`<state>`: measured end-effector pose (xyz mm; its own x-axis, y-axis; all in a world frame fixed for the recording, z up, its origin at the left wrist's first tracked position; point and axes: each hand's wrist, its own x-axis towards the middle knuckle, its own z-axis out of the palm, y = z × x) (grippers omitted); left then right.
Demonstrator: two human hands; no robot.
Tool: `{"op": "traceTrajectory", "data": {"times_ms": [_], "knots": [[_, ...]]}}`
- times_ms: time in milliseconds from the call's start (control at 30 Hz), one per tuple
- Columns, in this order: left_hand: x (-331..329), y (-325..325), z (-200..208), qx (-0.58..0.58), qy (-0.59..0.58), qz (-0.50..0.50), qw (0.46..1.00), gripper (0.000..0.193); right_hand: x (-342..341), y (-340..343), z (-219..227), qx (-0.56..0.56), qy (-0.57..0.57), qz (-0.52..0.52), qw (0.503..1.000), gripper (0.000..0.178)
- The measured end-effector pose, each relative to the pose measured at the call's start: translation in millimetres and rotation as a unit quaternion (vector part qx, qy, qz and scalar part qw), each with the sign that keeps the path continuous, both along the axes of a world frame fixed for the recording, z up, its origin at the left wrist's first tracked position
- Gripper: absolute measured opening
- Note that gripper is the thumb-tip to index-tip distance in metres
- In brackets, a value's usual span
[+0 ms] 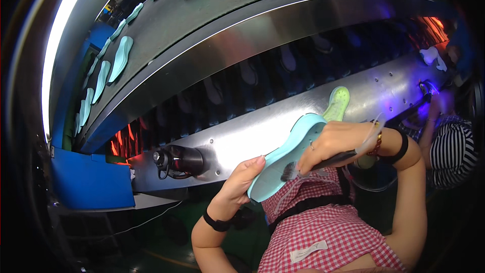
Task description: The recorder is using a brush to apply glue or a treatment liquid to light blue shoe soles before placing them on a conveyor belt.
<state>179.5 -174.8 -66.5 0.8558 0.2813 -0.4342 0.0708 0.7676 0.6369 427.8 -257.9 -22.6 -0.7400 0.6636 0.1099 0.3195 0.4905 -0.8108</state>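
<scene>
My left hand (242, 177) grips one end of a light blue shoe sole (270, 179), thumb on its rim, and holds it tilted above my lap. My right hand (331, 144) is closed round a brush (289, 172) with a dark handle. The brush's bristles touch the inside of the sole near its middle. A clear tube or strip curves around near my right wrist. My right hand hides part of the sole's far end. Just beyond that end, a yellow-green sole (338, 102) lies on the metal ledge (242, 141).
A black bottle (181, 160) lies on the ledge at left. Beyond it, a dark lower conveyor (252, 81) carries several soles between red-glowing ends. Light blue soles (121, 59) line the upper belt (166, 25). At right sits a co-worker in a striped garment (452, 144), under violet light.
</scene>
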Motion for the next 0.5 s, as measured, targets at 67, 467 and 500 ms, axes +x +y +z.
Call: {"op": "traceTrajectory", "data": {"times_ms": [67,467,500], "knots": [[-2.6,2.8,-5.5,-0.003,0.005,-0.003,1.0,0.047,1.2,0.3,-4.3,0.019,-0.002,-0.02,1.0,0.029],[-10.0,5.1,-29.0,-0.001,-0.02,0.084,0.996,0.052,17.5,-4.9,-12.2,-0.062,0.013,-0.08,0.995,0.023],[-8.5,3.2,-31.3,-0.017,-0.036,0.12,0.992,0.053,9.9,-3.2,-14.0,-0.057,0.014,-0.081,0.995,0.023]]}}
